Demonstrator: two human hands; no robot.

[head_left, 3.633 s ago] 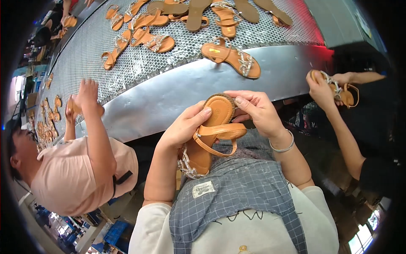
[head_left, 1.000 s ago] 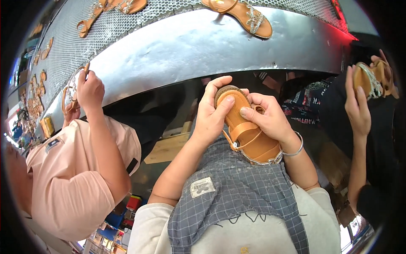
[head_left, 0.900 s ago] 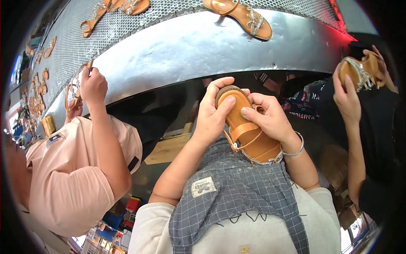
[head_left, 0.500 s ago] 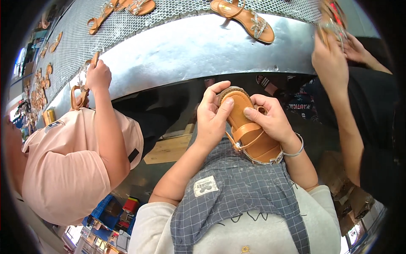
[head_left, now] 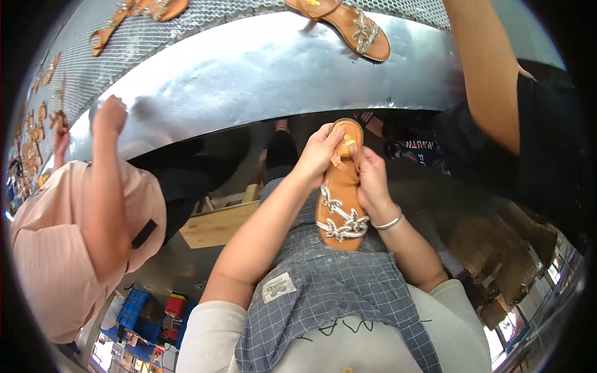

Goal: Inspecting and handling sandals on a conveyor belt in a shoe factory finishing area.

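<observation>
Both my hands hold one tan sandal [head_left: 342, 200] in front of my apron, its heel up and away from me and its toe toward me. Silver star-like ornaments cross its front straps. My left hand [head_left: 318, 152] grips the left side of the heel end, thumb on the insole. My right hand [head_left: 371, 180] is closed at the heel strap on the other side, a silver bangle on its wrist. Another sandal [head_left: 348, 26] of this kind lies beyond my hands on the metal edge and mesh.
A shiny metal ledge [head_left: 249, 74] borders a mesh belt [head_left: 205, 25] carrying several sandals. At left stands a co-worker in a pink shirt [head_left: 62, 236]; another's arm [head_left: 488, 74] reaches over the ledge at right. A wooden board [head_left: 217, 227] is below.
The held sandal has swung more upright, its ornamented straps now showing; my hands sit closer together at its heel. The right co-worker's arm reaches farther over the belt. The left co-worker's near hand no longer holds a sandal.
</observation>
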